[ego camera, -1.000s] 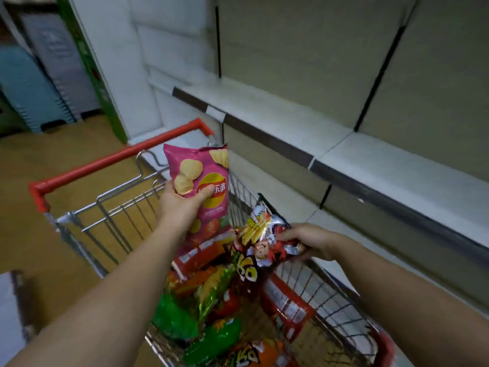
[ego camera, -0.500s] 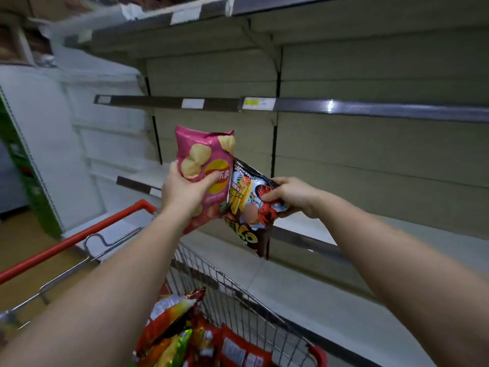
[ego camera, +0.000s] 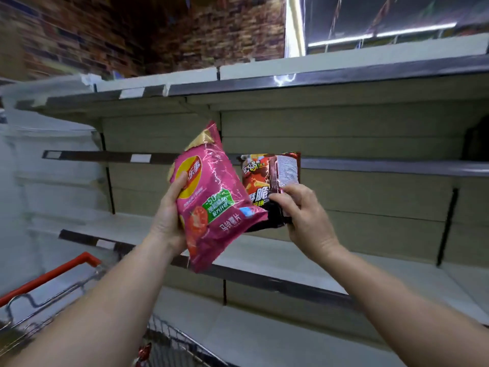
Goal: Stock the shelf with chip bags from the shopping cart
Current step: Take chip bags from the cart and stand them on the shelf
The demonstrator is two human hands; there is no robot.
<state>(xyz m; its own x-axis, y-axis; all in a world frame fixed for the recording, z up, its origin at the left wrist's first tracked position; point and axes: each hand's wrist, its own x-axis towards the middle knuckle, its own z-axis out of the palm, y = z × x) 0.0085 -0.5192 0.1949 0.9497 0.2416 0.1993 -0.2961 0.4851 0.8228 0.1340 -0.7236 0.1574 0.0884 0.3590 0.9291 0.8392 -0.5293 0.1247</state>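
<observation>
My left hand (ego camera: 169, 221) grips a pink chip bag (ego camera: 211, 205), tilted with its top toward the upper shelves. Just to its right, my right hand (ego camera: 307, 215) pinches a dark red snack bag (ego camera: 267, 181) by its lower edge; the pink bag overlaps its left side. Both bags are raised in front of the bare middle shelf (ego camera: 370, 166). The wire shopping cart (ego camera: 164, 337) with a red handle (ego camera: 53, 276) shows at the bottom left, its contents almost out of frame.
Bare beige shelving fills the view: a top shelf (ego camera: 264, 83), a lower shelf (ego camera: 277, 263) and a bottom shelf (ego camera: 251, 337). White price-tag strips sit on the shelf edges. A brick wall rises above the unit.
Both hands lifted their bags out of the cart and up to middle-shelf height. My view swung upward from the cart to the upper shelves.
</observation>
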